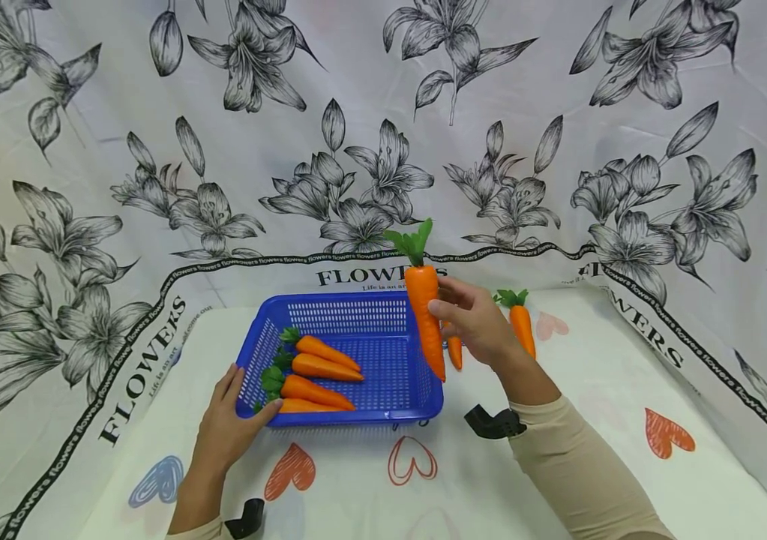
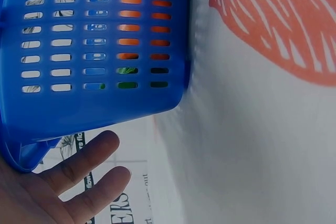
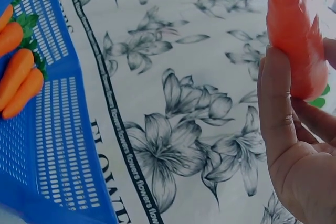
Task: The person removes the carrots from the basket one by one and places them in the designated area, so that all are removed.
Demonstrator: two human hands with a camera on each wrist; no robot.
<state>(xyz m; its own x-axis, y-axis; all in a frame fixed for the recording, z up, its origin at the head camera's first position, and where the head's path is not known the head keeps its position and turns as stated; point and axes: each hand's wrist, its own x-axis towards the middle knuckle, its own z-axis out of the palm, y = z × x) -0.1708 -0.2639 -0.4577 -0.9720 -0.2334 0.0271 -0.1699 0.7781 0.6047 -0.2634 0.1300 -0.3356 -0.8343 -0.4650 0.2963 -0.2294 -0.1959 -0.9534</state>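
My right hand (image 1: 477, 326) holds an orange carrot (image 1: 421, 289) with green leaves upright, pinched between thumb and fingers, just above the right edge of a blue plastic basket (image 1: 383, 415). In the right wrist view the carrot's tapered end (image 3: 289, 19) faces the camera. Several carrots (image 1: 327, 367) lie side by side in the left half of the basket, leaves to the left. My left hand (image 1: 224, 431) grips the basket's front left corner, thumb over the rim. Below that rim, two of its fingers (image 2: 86, 156) extend outside the basket wall in the left wrist view.
To the right of the basket, another carrot (image 1: 521, 326) lies on the white cloth with heart prints. One more carrot (image 1: 456, 352) is partly hidden behind my right hand. A flower-printed cloth (image 1: 383, 180) rises behind the basket and along both sides.
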